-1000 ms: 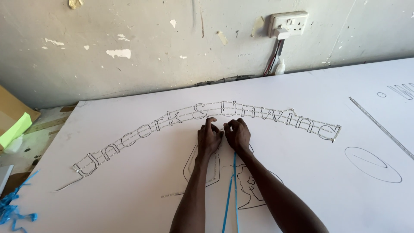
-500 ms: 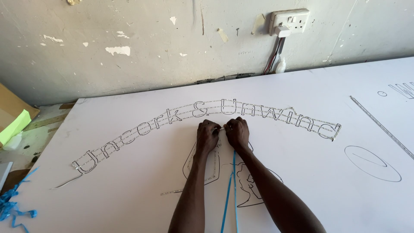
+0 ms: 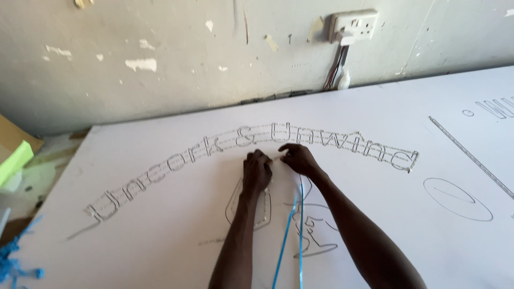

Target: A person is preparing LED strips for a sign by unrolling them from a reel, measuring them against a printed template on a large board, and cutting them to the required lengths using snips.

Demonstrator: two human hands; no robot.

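Hands are meeting mid-frame on the white board (image 3: pixel 160 235): left hand (image 3: pixel 257 172) pressing down curled, right hand (image 3: pixel 297 159) pinching the blue strip (image 3: pixel 292 225).

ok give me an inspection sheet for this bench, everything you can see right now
surface: large white board with an arched row of grooved outline letters, a bottle-shaped groove and an oval groove.
job's things: thin blue strip running from the near edge up between the forearms to the hands.
clutter: blue scraps at the near left; cardboard and a light green piece on the left.
hands: left hand and right hand side by side, pressing on the board just below the lettering.
cables: wire bundle dropping from a wall socket.
surroundings: chipped, scuffed wall.
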